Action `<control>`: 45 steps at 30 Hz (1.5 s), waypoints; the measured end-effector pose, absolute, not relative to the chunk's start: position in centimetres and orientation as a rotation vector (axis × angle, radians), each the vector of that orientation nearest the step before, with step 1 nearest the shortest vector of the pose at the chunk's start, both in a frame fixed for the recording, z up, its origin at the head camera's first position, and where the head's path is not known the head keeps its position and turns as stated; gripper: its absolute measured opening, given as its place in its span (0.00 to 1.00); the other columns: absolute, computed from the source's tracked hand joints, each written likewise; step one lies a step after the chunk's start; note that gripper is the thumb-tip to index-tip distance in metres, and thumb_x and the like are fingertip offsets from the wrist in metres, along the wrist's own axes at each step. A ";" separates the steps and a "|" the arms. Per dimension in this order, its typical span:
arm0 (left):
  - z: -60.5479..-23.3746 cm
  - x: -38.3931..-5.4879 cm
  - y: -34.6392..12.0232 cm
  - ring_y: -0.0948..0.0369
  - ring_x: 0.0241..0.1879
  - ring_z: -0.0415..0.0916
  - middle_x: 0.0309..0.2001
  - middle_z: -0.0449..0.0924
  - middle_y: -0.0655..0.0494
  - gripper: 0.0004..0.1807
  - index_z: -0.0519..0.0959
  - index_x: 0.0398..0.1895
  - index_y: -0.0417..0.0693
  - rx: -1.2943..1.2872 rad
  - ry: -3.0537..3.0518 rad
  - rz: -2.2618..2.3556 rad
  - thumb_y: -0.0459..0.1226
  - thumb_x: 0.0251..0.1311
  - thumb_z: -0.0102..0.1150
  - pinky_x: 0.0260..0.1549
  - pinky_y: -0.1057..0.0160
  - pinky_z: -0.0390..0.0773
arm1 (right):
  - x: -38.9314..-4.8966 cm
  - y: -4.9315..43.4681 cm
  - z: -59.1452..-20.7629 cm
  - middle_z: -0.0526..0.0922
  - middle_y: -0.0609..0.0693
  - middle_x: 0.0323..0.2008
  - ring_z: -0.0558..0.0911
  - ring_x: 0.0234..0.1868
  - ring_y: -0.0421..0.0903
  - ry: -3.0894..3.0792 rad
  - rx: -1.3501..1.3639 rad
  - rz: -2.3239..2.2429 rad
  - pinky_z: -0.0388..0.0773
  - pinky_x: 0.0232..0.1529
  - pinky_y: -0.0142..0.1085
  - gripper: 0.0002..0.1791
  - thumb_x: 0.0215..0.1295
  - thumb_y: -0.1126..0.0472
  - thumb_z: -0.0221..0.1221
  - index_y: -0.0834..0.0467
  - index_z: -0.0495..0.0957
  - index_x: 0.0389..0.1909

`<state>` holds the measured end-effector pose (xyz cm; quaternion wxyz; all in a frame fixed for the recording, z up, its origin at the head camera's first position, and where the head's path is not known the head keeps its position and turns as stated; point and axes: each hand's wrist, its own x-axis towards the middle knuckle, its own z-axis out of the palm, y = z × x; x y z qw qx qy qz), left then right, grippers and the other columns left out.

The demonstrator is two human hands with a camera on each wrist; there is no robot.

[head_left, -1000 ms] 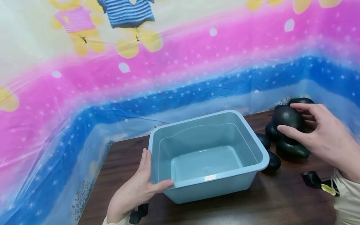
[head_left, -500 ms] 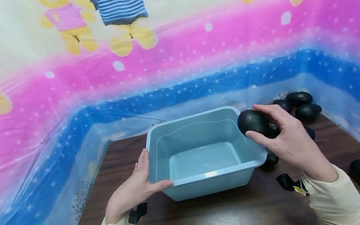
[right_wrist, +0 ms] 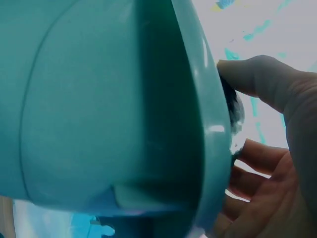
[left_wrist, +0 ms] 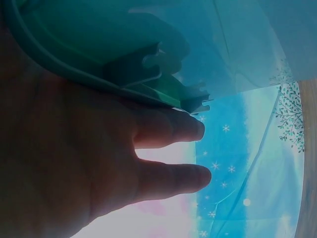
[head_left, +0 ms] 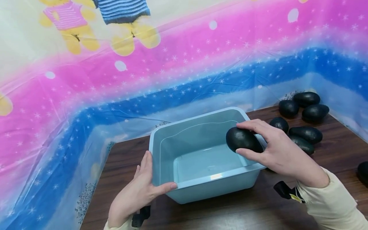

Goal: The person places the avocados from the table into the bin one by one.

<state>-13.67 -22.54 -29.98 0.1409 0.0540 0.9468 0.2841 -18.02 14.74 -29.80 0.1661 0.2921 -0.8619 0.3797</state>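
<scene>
My right hand [head_left: 283, 151] holds a dark, glossy avocado [head_left: 242, 139] between thumb and fingers, above the right side of a blue-green plastic tub [head_left: 212, 193]. In the right wrist view the tub's wall [right_wrist: 99, 99] hides most of that avocado [right_wrist: 237, 116]. My left hand [head_left: 136, 187] rests against the tub's left end, the thumb lying along the front corner of the rim. Its fingers [left_wrist: 173, 181] stretch out straight beside the outer wall in the left wrist view. The inside floor of the tub shows bare in the head view.
Several more avocados [head_left: 306, 134] lie on the dark wood table [head_left: 224, 217] right of the tub. Another avocado [head_left: 363, 172] is cut off at the right edge. A printed pink and blue sheet [head_left: 187, 70] hangs behind the table.
My right hand has lifted the avocado from the pile and carried it left over the tub's right rim. My left hand and the tub have stayed in place.
</scene>
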 end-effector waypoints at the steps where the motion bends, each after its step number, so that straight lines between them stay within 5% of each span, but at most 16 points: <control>1: -30.0 -13.7 -22.6 0.46 0.74 0.19 0.75 0.18 0.47 0.70 0.21 0.74 0.45 0.158 2.738 0.819 0.70 0.51 0.58 0.69 0.40 0.32 | -18.0 14.7 -29.9 0.72 0.43 0.61 0.75 0.56 0.41 -2.466 0.841 1.089 0.79 0.46 0.44 0.34 0.57 0.52 0.70 0.45 0.70 0.65; 18: -30.2 -13.8 -22.7 0.51 0.75 0.23 0.76 0.18 0.48 0.71 0.22 0.75 0.45 0.194 2.748 0.848 0.70 0.49 0.58 0.69 0.42 0.46 | -18.4 14.4 -30.5 0.74 0.47 0.58 0.74 0.55 0.47 -2.566 0.903 1.038 0.75 0.48 0.50 0.32 0.60 0.46 0.67 0.46 0.70 0.65; 29: -30.1 -13.8 -22.7 0.51 0.75 0.23 0.76 0.18 0.48 0.71 0.21 0.74 0.44 0.194 2.738 0.865 0.69 0.50 0.59 0.69 0.42 0.47 | -18.3 14.0 -30.5 0.75 0.46 0.59 0.71 0.58 0.50 -2.592 0.888 1.015 0.65 0.55 0.56 0.30 0.62 0.45 0.65 0.46 0.71 0.64; 36: -30.1 -13.8 -22.6 0.51 0.75 0.25 0.76 0.19 0.47 0.71 0.22 0.75 0.43 0.205 2.746 0.857 0.70 0.50 0.59 0.69 0.43 0.49 | -18.3 13.9 -30.4 0.78 0.44 0.57 0.74 0.58 0.46 -2.430 0.884 1.022 0.72 0.52 0.50 0.26 0.59 0.62 0.68 0.51 0.76 0.59; 41: -30.1 -13.8 -22.6 0.51 0.75 0.25 0.76 0.20 0.46 0.71 0.23 0.75 0.42 0.206 2.755 0.845 0.70 0.50 0.59 0.69 0.44 0.49 | -18.4 14.4 -30.2 0.79 0.44 0.54 0.76 0.54 0.43 -2.358 0.858 1.007 0.68 0.46 0.43 0.24 0.58 0.64 0.68 0.52 0.77 0.57; 45: -30.2 -13.8 -22.6 0.51 0.75 0.24 0.76 0.19 0.46 0.71 0.23 0.75 0.42 0.206 2.748 0.856 0.69 0.50 0.59 0.69 0.43 0.48 | -18.5 15.1 -29.8 0.80 0.44 0.52 0.77 0.53 0.41 -2.333 0.767 1.000 0.70 0.50 0.38 0.22 0.59 0.63 0.68 0.51 0.79 0.55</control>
